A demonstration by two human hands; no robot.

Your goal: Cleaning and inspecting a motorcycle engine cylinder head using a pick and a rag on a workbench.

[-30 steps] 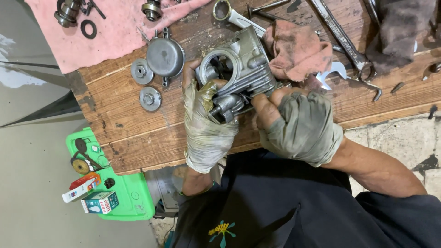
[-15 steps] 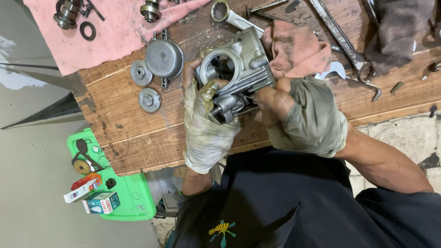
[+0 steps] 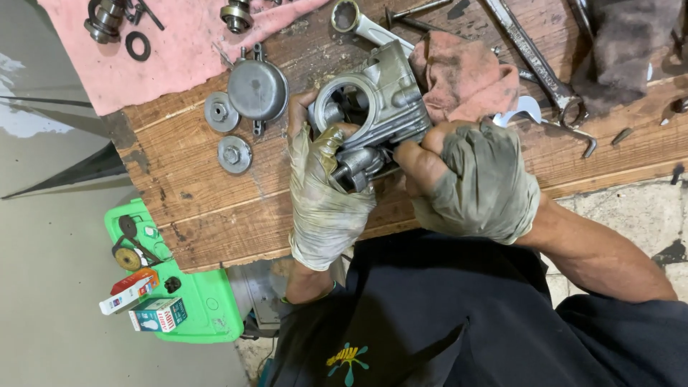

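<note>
A grey metal engine housing (image 3: 383, 97) with a round bore lies on the wooden bench (image 3: 215, 208). My left hand (image 3: 322, 193), in a dirty light glove, grips the housing's near left side, fingers curled by the bore and a small threaded part (image 3: 355, 168). My right hand (image 3: 469, 179), in a grimy fingerless glove, is closed against the housing's near right side; what its fingers pinch is hidden.
A round metal cover (image 3: 256, 89) and two small discs (image 3: 221, 112) (image 3: 234, 154) lie left of the housing. A pink rag (image 3: 466, 75), wrenches (image 3: 534, 54) and a dark cloth (image 3: 623, 43) sit behind. A pink cloth (image 3: 179, 50) holds parts. A green tray (image 3: 190, 301) with small boxes sits lower left.
My right hand has slid up and left, closer against the housing. My left hand keeps its grip.
</note>
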